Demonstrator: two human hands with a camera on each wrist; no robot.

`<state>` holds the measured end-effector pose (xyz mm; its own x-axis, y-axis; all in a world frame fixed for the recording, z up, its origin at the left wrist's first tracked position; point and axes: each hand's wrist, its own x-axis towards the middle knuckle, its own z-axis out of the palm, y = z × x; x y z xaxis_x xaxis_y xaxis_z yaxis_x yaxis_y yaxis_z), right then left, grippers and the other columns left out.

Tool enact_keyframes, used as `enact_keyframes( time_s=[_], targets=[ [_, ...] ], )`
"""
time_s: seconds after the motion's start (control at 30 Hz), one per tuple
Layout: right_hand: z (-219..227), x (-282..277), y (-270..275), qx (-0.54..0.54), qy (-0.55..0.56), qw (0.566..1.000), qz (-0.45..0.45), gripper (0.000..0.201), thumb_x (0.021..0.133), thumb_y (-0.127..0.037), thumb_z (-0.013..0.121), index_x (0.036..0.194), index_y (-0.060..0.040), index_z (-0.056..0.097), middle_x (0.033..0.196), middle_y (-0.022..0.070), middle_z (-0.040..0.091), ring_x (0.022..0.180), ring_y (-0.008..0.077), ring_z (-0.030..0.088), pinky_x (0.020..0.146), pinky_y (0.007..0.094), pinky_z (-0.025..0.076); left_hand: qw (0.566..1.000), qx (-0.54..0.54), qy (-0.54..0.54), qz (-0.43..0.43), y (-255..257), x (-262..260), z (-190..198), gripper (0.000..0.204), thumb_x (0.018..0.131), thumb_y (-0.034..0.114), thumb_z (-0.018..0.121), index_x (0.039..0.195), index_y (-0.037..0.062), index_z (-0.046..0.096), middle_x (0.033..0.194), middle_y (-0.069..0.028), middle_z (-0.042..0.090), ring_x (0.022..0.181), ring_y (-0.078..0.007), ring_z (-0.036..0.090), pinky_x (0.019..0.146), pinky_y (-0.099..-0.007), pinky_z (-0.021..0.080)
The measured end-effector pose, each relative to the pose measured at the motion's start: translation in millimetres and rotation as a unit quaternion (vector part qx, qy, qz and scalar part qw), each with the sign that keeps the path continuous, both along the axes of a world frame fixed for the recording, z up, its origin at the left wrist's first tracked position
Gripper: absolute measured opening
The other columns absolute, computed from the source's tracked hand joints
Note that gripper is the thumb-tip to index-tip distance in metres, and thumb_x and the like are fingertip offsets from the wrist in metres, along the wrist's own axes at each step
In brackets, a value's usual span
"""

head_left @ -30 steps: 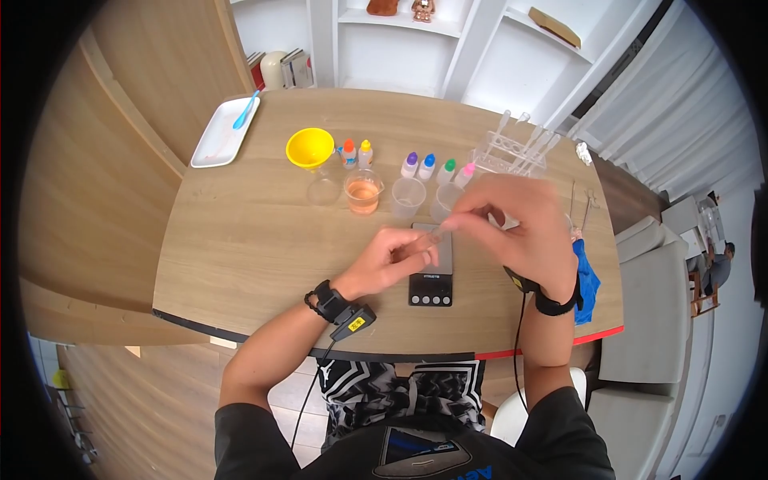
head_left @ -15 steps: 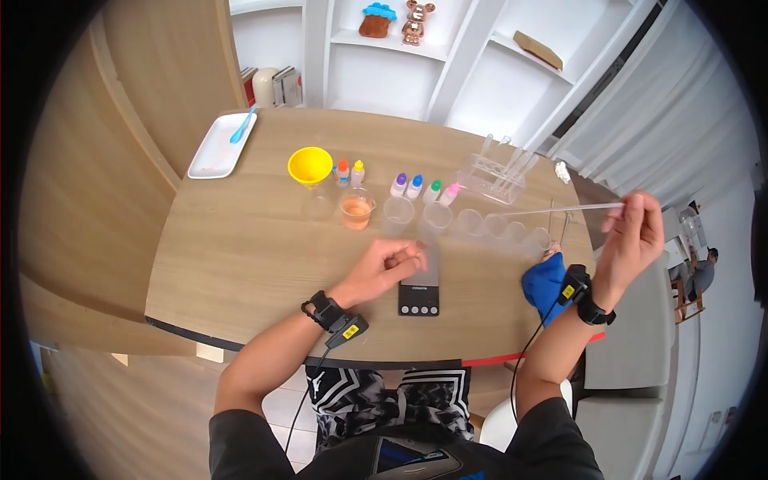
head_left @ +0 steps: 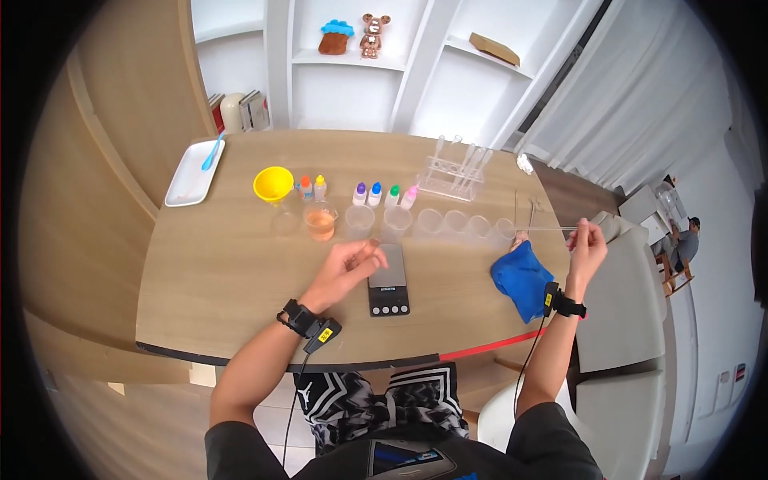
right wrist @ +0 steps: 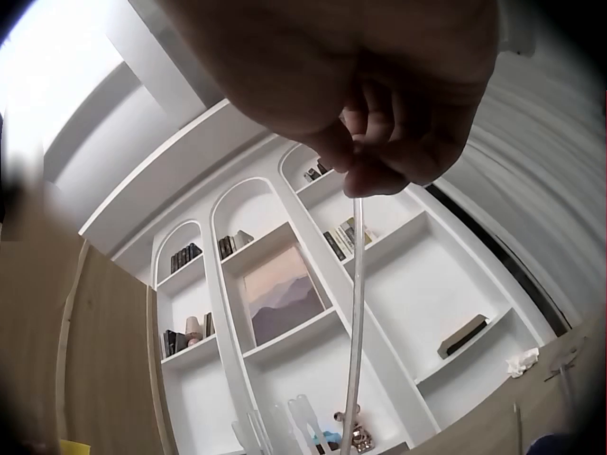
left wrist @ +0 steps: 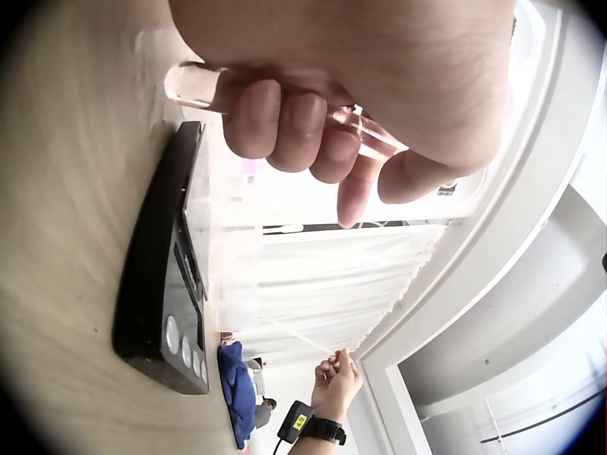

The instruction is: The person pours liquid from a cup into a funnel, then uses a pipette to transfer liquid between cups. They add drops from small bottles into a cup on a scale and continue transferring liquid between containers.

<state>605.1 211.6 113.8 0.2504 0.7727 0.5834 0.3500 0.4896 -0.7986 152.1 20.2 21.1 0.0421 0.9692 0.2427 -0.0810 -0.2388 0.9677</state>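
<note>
My left hand (head_left: 346, 268), over the near side of the kitchen scale (head_left: 388, 298), has its fingers curled round a clear test tube (left wrist: 193, 85). Its rounded end sticks out past the little finger in the left wrist view. Off at the table's right side, my right hand (head_left: 588, 248) pinches the end of a long, thin clear rod (right wrist: 357, 294) between thumb and fingertips. In the head view the rod points left, toward the last of a row of clear plastic cups (head_left: 430, 221). A blue cloth (head_left: 522, 278) lies just left of the right hand.
Behind the cups stand several dropper bottles (head_left: 375, 194) and a test-tube rack (head_left: 452, 180) with pipettes. To the left are a beaker of orange liquid (head_left: 321, 224), a yellow funnel (head_left: 274, 184) and a white tray (head_left: 192, 178) with a blue spoon. A person sits in the far background.
My right hand moved away from the left hand, out to the right, drawing the thin rod along. The left hand stays by the scale. The head view has shifted.
</note>
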Motion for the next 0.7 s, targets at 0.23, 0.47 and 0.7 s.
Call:
enact_keyframes(
  time_s=[0.23, 0.47, 0.7],
  targets=[
    [-25.5, -13.9, 2.6, -0.091, -0.015, 0.994, 0.050, 0.025, 0.106, -0.021, 0.065, 0.095, 0.0015, 0.067, 0.071, 0.0029, 0.065, 0.056, 0.0082, 0.058, 0.052, 0.0244, 0.044, 0.994, -0.018, -0.098, -0.042, -6.6, -5.5, 23.9, 0.018, 0.104, 0.022, 0.057, 0.108, 0.0048, 0.061, 0.078, 0.0062, 0.043, 0.065, -0.0044, 0.034, 0.058, -0.0247, 0.025],
    [-15.6, -23.9, -24.4, -0.109, -0.087, 0.990, 0.032, 0.028, 0.104, -0.026, 0.068, 0.114, 0.0000, 0.064, 0.084, 0.0060, 0.068, 0.062, 0.0120, 0.063, 0.056, 0.0264, 0.047, 0.989, -0.002, -0.144, 0.010, -2.5, -8.9, 16.3, 0.020, 0.108, 0.026, 0.053, 0.120, 0.0106, 0.051, 0.076, 0.0037, 0.041, 0.063, -0.0063, 0.035, 0.055, -0.0237, 0.027],
    [14.4, -24.3, -41.3, 0.079, -0.096, 0.991, -0.056, 0.020, 0.102, -0.015, 0.065, 0.115, 0.0007, 0.066, 0.101, 0.0099, 0.069, 0.094, 0.0191, 0.065, 0.086, 0.0343, 0.052, 0.992, 0.031, -0.053, 0.115, -5.0, -14.4, 34.3, 0.015, 0.109, 0.023, 0.055, 0.116, 0.0099, 0.053, 0.078, 0.0030, 0.050, 0.059, -0.0055, 0.046, 0.051, -0.0228, 0.032]
  ],
)
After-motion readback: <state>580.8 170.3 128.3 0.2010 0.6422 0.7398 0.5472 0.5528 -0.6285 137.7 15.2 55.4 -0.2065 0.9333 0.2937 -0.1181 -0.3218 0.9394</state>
